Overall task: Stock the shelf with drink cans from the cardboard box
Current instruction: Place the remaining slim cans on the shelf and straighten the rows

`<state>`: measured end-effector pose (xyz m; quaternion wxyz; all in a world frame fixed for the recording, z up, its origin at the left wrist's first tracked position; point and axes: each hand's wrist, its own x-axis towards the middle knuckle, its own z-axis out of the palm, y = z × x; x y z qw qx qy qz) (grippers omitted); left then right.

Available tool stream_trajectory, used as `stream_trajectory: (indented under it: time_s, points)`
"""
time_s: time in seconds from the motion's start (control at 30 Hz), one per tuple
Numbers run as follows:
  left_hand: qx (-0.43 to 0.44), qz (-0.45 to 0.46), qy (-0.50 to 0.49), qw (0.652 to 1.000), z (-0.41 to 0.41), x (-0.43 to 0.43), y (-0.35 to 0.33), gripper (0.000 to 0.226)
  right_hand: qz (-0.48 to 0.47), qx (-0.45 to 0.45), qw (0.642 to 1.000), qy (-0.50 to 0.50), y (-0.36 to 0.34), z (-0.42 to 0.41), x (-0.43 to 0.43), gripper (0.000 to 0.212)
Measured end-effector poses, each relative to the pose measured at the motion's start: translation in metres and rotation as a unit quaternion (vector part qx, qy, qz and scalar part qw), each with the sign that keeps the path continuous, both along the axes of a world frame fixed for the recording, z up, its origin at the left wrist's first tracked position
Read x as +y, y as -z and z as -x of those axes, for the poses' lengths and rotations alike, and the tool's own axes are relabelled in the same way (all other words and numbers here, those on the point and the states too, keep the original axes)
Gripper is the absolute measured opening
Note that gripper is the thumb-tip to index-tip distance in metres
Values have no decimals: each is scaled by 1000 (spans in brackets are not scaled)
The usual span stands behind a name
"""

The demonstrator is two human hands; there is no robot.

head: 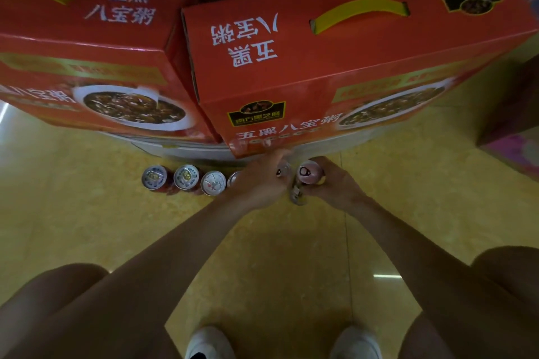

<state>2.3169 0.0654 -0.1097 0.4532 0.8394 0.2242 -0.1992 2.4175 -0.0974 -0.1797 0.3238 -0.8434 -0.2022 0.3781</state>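
Glossy yellow floor (pixel 87 227) holds 4 porridge cans (pixel 185 176) in a row at the white plinth's (pixel 180 151) front edge; your left hand (pixel 258 182) grips a 5th can (pixel 283 172), your right hand (pixel 334 185) a pink-topped can (pixel 308 175), nearly touching, so a knock could topple the row.

Dim, warm-tinted wide-angle view: boxes (pixel 335 67) bow near the frame border, small glare patches mark the glossy floor (pixel 277 242), detail soft.

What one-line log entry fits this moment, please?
left hand grips blurred can | right hand grips pink-topped can | can row stands before red boxes
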Motion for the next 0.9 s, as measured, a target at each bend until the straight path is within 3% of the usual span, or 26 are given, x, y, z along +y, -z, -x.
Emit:
stream_trajectory:
  time_s: [0.23, 0.53, 0.73, 0.83, 0.9]
  points:
    - [-7, 57, 10, 998, 1, -3, 4, 74, -95, 92, 991, -19, -65, -18, -9, 48]
    - [-27, 281, 16, 959, 11, -16, -1, 68, -234, 154, 959, 48, -119, -6, -24, 48]
    - [-100, 229, -69, 966, 18, -36, -19, 82, -277, 167, 944, 68, -134, -2, -21, 46]
    - [-128, 172, -69, 974, 22, -44, -23, 87, -264, 157, 946, 108, -132, 4, -15, 60]
    - [-132, 158, -50, 977, 23, -47, -26, 77, -261, 155, 941, 151, -129, 5, -14, 73]
